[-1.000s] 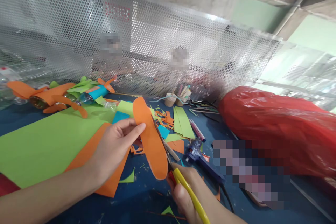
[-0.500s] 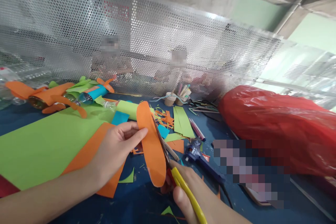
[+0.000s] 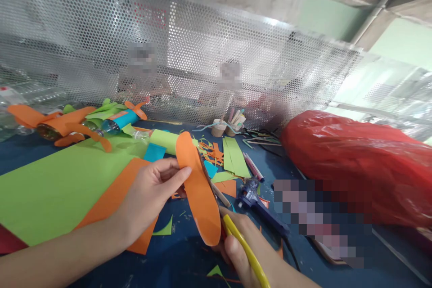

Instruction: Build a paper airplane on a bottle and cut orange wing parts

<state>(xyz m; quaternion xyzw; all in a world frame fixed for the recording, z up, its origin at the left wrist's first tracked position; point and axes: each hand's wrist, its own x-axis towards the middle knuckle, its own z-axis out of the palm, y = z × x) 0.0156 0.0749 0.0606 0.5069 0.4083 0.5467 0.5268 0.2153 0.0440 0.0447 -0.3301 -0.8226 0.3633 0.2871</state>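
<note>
My left hand (image 3: 148, 195) pinches a long rounded orange paper shape (image 3: 199, 191) by its left edge and holds it upright above the blue table. My right hand (image 3: 238, 247) grips yellow-handled scissors (image 3: 236, 238), whose blades run up along the right edge of the orange shape. The scissor blades are mostly hidden behind the paper.
A large green sheet (image 3: 57, 184) and an orange sheet (image 3: 118, 198) lie at left. Bottle-and-paper craft planes (image 3: 81, 123) sit at the back left. Paper scraps, green strips (image 3: 234, 157), a blue glue gun (image 3: 253, 200), small cups (image 3: 224, 128) and a red plastic bag (image 3: 354, 166) crowd the right. A perforated metal screen (image 3: 202, 54) stands behind.
The orange shape has turned a little and sunk slightly lower. The scissors have moved along its right edge. My left hand kept its pinch.
</note>
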